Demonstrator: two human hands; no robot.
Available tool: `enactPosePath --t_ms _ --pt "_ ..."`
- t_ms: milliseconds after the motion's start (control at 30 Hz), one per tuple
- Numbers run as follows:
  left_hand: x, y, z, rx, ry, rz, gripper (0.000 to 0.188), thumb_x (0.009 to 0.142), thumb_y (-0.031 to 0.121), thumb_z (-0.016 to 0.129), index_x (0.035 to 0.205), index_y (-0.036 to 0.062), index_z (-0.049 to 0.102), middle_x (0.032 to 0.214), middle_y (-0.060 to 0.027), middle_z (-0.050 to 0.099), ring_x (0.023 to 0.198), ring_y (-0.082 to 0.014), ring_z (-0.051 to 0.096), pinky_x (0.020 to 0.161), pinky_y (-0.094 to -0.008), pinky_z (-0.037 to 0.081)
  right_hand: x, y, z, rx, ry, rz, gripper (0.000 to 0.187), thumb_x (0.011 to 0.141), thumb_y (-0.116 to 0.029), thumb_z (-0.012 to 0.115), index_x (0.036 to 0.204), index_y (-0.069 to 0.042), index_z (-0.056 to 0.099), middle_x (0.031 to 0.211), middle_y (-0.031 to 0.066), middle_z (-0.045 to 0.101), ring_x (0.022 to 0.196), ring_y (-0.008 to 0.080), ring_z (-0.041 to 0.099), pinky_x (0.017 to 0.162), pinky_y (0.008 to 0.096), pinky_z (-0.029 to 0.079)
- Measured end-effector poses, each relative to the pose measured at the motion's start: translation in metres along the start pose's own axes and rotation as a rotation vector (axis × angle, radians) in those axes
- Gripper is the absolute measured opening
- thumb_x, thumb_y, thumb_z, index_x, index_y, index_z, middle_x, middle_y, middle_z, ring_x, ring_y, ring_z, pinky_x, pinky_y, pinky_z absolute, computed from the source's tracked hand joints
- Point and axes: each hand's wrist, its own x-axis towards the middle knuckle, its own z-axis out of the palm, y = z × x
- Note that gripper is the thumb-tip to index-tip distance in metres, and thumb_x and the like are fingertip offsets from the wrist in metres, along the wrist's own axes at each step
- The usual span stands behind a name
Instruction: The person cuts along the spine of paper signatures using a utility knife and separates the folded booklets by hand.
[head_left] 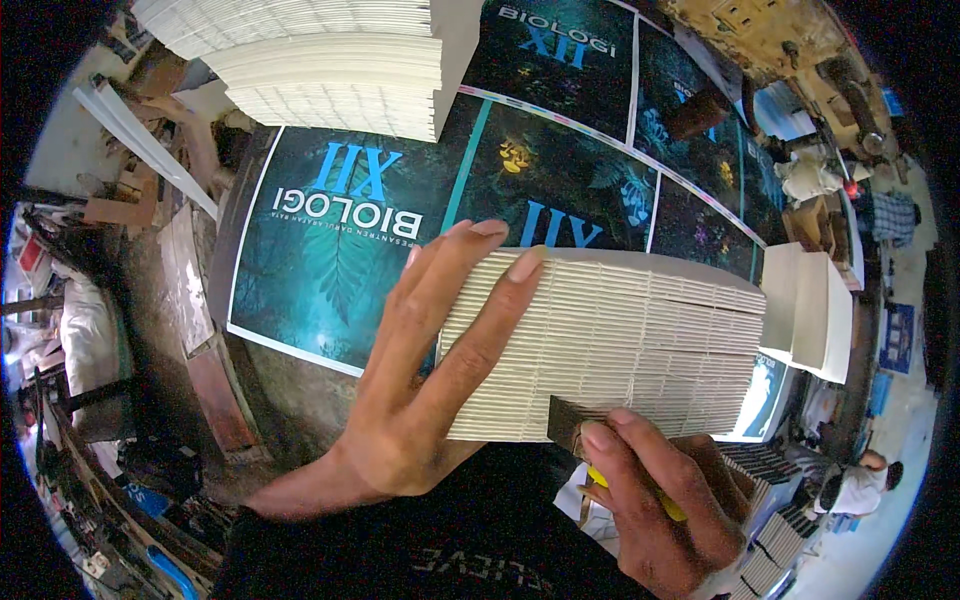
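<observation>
A stack of sewn book blocks lies in front of me, its ridged, stitched white spines facing up. My left hand grips the left end of this stack. Two of its fingers stretch over the spines, others reach past the far edge, and the thumb is hidden. My right hand is closed around a small yellow-handled tool with a flat dark blade. That blade touches the near edge of the spines, about midway along the stack. Most of the handle is covered by my fingers.
Printed dark teal cover sheets cover the table beneath. A tall pile of book blocks stands at the far left, another pale block at the right. More stacked books sit lower right, near a seated person.
</observation>
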Motion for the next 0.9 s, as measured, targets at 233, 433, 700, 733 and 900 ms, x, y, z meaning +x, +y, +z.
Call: enactPosePath --t_ms 233,433,700,733,900 --pt "-0.001 -0.001 0.003 -0.012 0.014 0.019 0.081 0.075 0.019 0.083 0.147 -0.0032 0.052 0.151 -0.0301 0.043 0.138 -0.0468 0.047 0.114 -0.0586 0.038 0.008 0.001 -0.005 -0.033 0.079 -0.159 0.028 0.092 0.005 0.068 0.12 0.011 0.069 0.117 0.0222 0.069 0.094 0.029 0.072 0.072 0.0326 0.059" --pt "-0.001 0.002 0.001 -0.022 0.007 -0.031 0.081 0.074 0.017 0.083 0.146 -0.0033 0.053 0.15 -0.0299 0.044 0.137 -0.047 0.048 0.113 -0.059 0.038 -0.001 -0.008 0.016 -0.144 0.072 0.014 0.034 0.085 -0.003 0.077 0.119 -0.001 0.072 0.121 0.0164 0.067 0.088 0.0265 0.073 0.076 0.0382 0.062" --pt "-0.002 0.003 -0.003 -0.002 -0.007 -0.038 0.082 0.073 0.016 0.083 0.147 -0.0031 0.052 0.15 -0.0304 0.043 0.137 -0.0466 0.048 0.113 -0.0598 0.037 0.005 -0.009 0.014 -0.304 0.195 0.151 0.037 0.085 0.001 0.077 0.121 0.004 0.071 0.12 0.0228 0.068 0.087 0.0302 0.073 0.072 0.037 0.062" --pt "-0.001 0.005 -0.004 0.003 -0.03 -0.04 0.082 0.074 0.016 0.083 0.147 -0.0032 0.052 0.15 -0.0307 0.043 0.137 -0.0466 0.048 0.113 -0.0598 0.037 0.001 -0.001 0.015 -0.311 0.195 0.151 0.037 0.085 0.001 0.077 0.121 0.004 0.071 0.12 0.0228 0.068 0.087 0.0302 0.073 0.072 0.037 0.062" --pt "0.001 0.001 -0.001 -0.021 -0.01 0.0 0.081 0.075 0.016 0.082 0.147 -0.0036 0.052 0.15 -0.0313 0.043 0.138 -0.0473 0.048 0.114 -0.0597 0.037 0.008 0.002 -0.003 -0.167 0.142 -0.087 0.028 0.091 0.005 0.069 0.118 0.011 0.07 0.118 0.0221 0.069 0.101 0.0298 0.07 0.075 0.0326 0.059"
